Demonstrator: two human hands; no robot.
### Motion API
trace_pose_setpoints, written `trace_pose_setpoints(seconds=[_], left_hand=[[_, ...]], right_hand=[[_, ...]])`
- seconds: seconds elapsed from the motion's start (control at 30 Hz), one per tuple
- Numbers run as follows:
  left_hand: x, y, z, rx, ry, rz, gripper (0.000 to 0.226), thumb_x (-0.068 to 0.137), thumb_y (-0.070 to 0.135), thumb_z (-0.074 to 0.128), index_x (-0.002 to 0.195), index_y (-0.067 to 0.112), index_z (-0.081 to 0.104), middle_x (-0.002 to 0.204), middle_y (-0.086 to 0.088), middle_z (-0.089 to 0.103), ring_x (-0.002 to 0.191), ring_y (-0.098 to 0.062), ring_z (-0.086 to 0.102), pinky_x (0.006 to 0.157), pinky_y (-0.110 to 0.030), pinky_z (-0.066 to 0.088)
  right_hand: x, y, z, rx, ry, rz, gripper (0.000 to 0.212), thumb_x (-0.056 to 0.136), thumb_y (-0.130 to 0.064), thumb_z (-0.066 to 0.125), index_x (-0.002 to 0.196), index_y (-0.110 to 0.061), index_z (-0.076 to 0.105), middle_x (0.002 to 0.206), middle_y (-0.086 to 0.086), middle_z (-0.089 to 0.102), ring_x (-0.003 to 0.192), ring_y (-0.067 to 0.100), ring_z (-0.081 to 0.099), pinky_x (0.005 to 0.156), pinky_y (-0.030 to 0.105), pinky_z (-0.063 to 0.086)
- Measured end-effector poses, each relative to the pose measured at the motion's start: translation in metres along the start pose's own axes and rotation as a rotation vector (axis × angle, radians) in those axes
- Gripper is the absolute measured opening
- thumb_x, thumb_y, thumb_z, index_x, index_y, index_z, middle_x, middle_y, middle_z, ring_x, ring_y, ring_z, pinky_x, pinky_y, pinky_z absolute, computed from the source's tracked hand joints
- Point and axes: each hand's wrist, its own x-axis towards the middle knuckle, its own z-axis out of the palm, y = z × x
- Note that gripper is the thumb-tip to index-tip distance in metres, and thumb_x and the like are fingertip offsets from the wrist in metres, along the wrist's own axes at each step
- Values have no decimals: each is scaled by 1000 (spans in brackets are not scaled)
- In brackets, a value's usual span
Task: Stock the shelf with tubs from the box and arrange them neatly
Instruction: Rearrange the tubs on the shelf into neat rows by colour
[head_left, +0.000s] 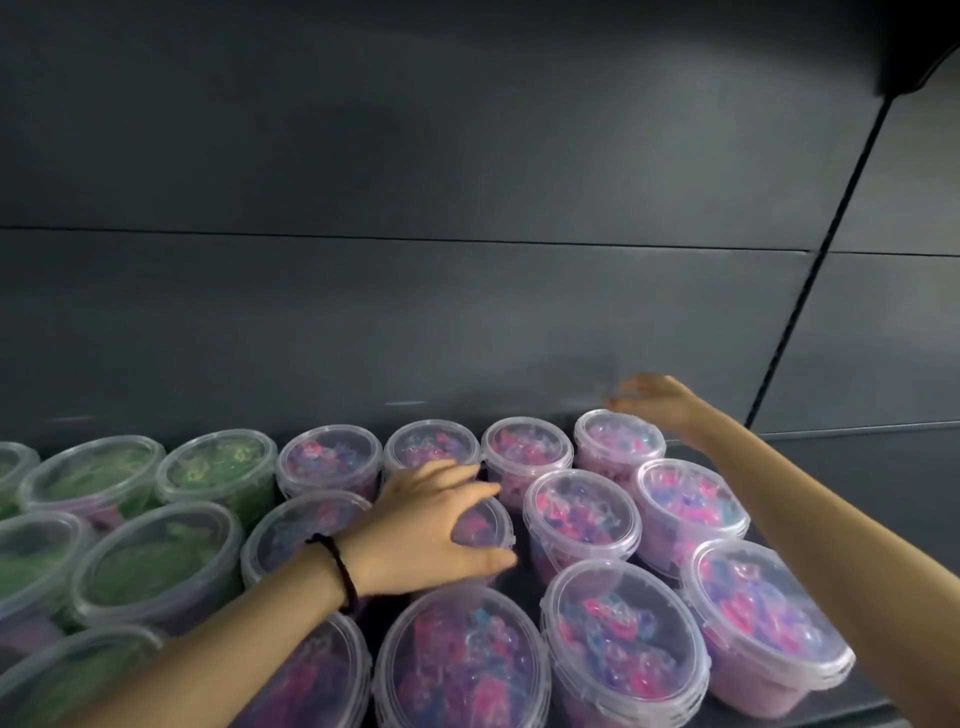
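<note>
Clear-lidded tubs stand in rows on the dark shelf (831, 457): pink-and-blue filled ones in the middle and right, green filled ones (150, 561) on the left. My left hand (431, 530) lies over a pink tub (485, 525) in the second row, with the thumb along its near rim and the fingers along its far rim, holding the lid. My right hand (652, 400) reaches to the back of the shelf, just behind the rear right pink tub (618, 441). Its fingers are loosely curved and hold nothing.
The dark back panel (415, 322) of the shelf rises right behind the rear row. A bare strip of shelf lies to the right of the tubs. A black upright rail (810, 280) slants down at the right. The box is out of view.
</note>
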Motion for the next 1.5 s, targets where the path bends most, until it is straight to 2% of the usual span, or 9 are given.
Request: trace_pose_setpoints(seconds=[0.13, 0.33, 0.53, 0.77, 0.93, 1.03, 1.17, 1.43, 1.5], left_hand=[[-5, 31, 8, 41, -111, 69, 90, 77, 76, 50, 150, 39, 14, 160, 11, 4, 145, -8, -4, 116, -36, 0], [12, 40, 23, 63, -139, 33, 87, 80, 75, 47, 151, 38, 12, 160, 8, 4, 146, -12, -3, 116, -42, 3], [19, 42, 28, 51, -135, -2, 85, 81, 74, 46, 151, 38, 15, 160, 8, 8, 145, -11, 2, 115, -41, 5], [21, 39, 27, 155, -58, 12, 112, 53, 94, 29, 148, 35, 25, 157, 9, 21, 144, -10, 11, 114, -38, 8], [18, 38, 27, 171, -68, -29, 116, 52, 94, 24, 150, 32, 21, 157, 10, 19, 144, -12, 10, 114, -39, 9], [18, 38, 29, 151, -95, -67, 126, 45, 99, 22, 152, 32, 12, 159, 8, 12, 145, -14, 6, 117, -42, 8], [15, 37, 31, 118, -105, -110, 134, 38, 101, 11, 152, 32, 6, 160, 8, 6, 146, -16, 4, 118, -46, 9], [5, 47, 24, 196, -60, -103, 133, 40, 99, 3, 151, 27, 21, 157, 11, 19, 144, -11, 13, 115, -41, 12], [5, 44, 26, 184, -56, -114, 139, 34, 100, -2, 151, 29, 19, 158, 12, 17, 144, -11, 12, 116, -41, 12]], right_hand=[[-9, 16, -1, -282, -263, 86, 71, 80, -41, 74, 141, -21, 45, 147, 1, 42, 136, 23, 39, 105, 29, 33], [-9, 14, 19, -542, -94, 13, 65, 79, -56, 68, 135, -27, 52, 145, -2, 47, 141, 23, 32, 115, 30, 18], [-1, 22, 5, -337, -274, 11, 63, 76, -29, 80, 133, -22, 54, 144, 1, 45, 129, 21, 46, 101, 27, 36], [-9, 30, -2, -285, -321, -54, 62, 81, -29, 76, 137, -27, 50, 148, -2, 38, 134, 20, 40, 99, 28, 36], [-41, 27, 3, -222, -7, -438, 26, 83, -20, 71, 109, -22, 70, 120, 0, 62, 110, 16, 57, 86, 19, 37], [-72, 14, 8, -131, -118, -510, 22, 83, -25, 73, 104, -25, 71, 111, -9, 60, 89, -6, 57, 87, 18, 41], [-93, 10, 23, -366, -433, -484, 47, 81, -40, 73, 125, -30, 61, 129, -8, 49, 119, 6, 45, 97, 18, 32], [-97, 23, 11, -174, -513, -413, 44, 84, -38, 71, 126, -37, 60, 133, -16, 52, 119, 5, 52, 104, 23, 38], [-95, 35, -10, -159, -381, -391, 37, 83, -35, 72, 120, -34, 65, 131, -14, 57, 118, 5, 55, 107, 27, 39]])
